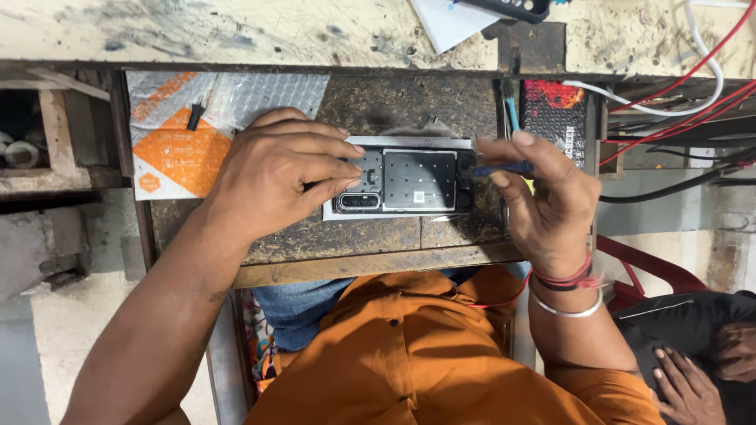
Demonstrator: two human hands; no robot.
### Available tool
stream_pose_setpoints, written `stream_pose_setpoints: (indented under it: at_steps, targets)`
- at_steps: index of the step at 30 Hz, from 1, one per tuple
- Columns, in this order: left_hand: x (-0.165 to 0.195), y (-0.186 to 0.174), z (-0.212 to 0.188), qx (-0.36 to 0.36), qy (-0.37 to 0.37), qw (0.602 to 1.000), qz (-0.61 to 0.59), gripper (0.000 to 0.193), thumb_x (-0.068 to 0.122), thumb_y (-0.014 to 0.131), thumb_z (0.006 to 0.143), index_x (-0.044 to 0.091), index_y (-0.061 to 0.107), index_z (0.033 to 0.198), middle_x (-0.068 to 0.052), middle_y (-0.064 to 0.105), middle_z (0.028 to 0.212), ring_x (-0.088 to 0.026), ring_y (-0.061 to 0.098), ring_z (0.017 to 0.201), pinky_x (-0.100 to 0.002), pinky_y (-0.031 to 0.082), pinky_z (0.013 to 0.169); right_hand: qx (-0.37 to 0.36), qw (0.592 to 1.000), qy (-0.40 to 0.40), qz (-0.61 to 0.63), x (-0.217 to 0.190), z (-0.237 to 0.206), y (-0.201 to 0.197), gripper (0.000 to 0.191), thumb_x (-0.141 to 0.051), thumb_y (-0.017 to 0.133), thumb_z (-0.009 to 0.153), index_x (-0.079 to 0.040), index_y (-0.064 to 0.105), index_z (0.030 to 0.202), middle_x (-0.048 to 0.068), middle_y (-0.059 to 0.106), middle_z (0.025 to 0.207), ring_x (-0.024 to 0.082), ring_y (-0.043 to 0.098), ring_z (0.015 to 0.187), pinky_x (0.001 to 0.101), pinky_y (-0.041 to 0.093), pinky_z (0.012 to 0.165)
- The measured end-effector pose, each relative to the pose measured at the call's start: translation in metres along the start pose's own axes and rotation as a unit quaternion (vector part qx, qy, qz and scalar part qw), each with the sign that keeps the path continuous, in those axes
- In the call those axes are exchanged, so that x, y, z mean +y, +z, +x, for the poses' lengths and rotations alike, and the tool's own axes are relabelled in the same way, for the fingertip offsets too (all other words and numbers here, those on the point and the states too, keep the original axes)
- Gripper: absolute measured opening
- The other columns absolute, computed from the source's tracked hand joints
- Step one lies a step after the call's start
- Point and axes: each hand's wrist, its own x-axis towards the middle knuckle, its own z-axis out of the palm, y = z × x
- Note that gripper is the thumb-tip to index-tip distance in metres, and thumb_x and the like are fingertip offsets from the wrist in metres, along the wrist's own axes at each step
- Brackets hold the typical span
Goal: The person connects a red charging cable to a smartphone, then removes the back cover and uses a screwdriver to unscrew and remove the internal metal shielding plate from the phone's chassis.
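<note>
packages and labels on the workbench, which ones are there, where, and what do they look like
Bubble-wrap pouch: flat at the bench's left, silver with an orange printed panel.
Small box: at the bench's right edge behind the right hand, black with red-orange flame print.
Sticker: on the opened phone under the left hand, small white square.
White paper: top edge, partly cut off.

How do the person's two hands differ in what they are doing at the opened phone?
The left hand lies flat, fingers pressing on the opened phone; the right hand pinches a blue tool at the phone's end. The right wrist wears bands; the left is bare. Both work over the worn bench.
</note>
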Motion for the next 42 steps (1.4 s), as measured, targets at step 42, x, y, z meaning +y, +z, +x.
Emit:
stream_pose_setpoints:
  at_steps: [42]
  targets:
    - [-0.0007,0.0036,-0.0014,-0.001,-0.019,1.0,0.006,0.009,0.021,0.084,0.085,0.016,0.083,0.093,0.002,0.08,0.107,-0.016,0.073,0.107,-0.036,0.054,0.097,-0.025,0.999,0.021,0.013,-0.001,0.0049,-0.0049,0.038,0.011,0.069,0.107,-0.008,0.055,0.137,0.013,0.076,0.108,0.024,0.079,0.104,0.0299,0.065,0.087]
